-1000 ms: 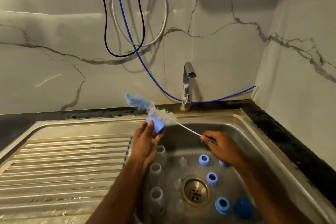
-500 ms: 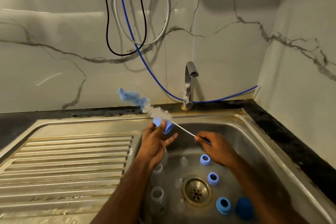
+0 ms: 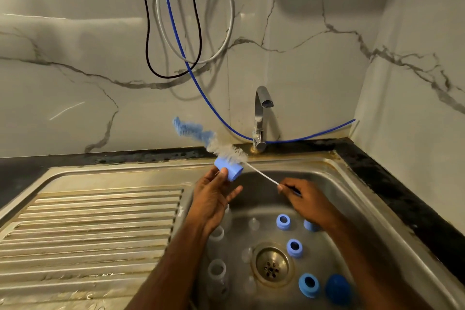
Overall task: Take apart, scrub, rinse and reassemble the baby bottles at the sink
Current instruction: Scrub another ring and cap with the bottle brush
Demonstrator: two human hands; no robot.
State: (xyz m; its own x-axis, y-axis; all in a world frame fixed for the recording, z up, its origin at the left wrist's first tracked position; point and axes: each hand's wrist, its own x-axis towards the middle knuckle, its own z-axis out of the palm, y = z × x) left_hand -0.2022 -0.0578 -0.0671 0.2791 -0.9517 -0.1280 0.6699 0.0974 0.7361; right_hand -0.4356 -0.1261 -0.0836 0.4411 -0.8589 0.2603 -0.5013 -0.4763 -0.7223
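left hand [image 3: 214, 199]: thumb and fingers pinch blue ring [image 3: 229, 169], above sink's far-left edge
right hand [image 3: 305, 200]: fingers clamped on brush [image 3: 216, 145] handle, bristles threaded through ring
risk: ring could likely slip from the light pinch and drop; bent brush may flick spray
sink [image 3: 352, 184]: bottles [image 3: 217, 273] left, rings [image 3: 294, 247] and dark cap [image 3: 337, 289] right, clear teats by drain
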